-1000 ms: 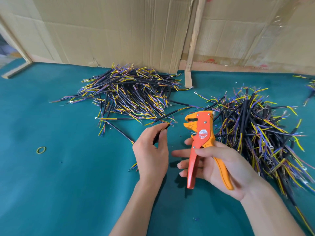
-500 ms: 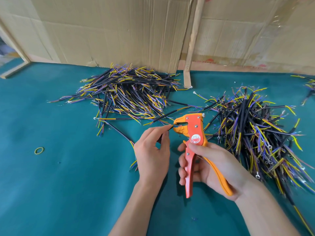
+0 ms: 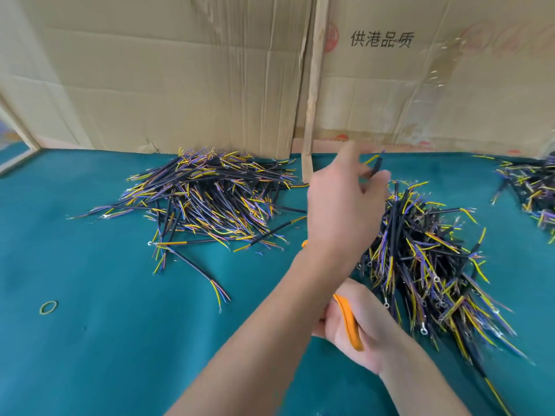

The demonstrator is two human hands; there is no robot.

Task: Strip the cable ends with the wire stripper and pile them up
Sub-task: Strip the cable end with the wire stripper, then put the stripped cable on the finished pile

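My left hand (image 3: 342, 202) reaches forward across my right arm and pinches a short black cable (image 3: 376, 166) with yellow and blue wire ends, held above the right-hand cable pile (image 3: 420, 259). My right hand (image 3: 357, 328) grips the orange wire stripper (image 3: 350, 322) low near the table; only one orange handle and a sliver of its head show, the rest is hidden behind my left forearm. A second big pile of black cables (image 3: 210, 199) lies to the left.
The table has a teal cloth (image 3: 105, 340). Cardboard sheets (image 3: 180, 79) and a wooden strip (image 3: 313, 85) stand along the back. A third cable heap (image 3: 534, 190) sits at the far right. A yellow rubber band (image 3: 48, 307) lies at the left. One loose cable (image 3: 195, 268) lies by the left pile.
My left hand has left the stripper's jaws and swung up and right with the cable, over the right pile. The stripper hand has dropped lower and the view has tilted up.
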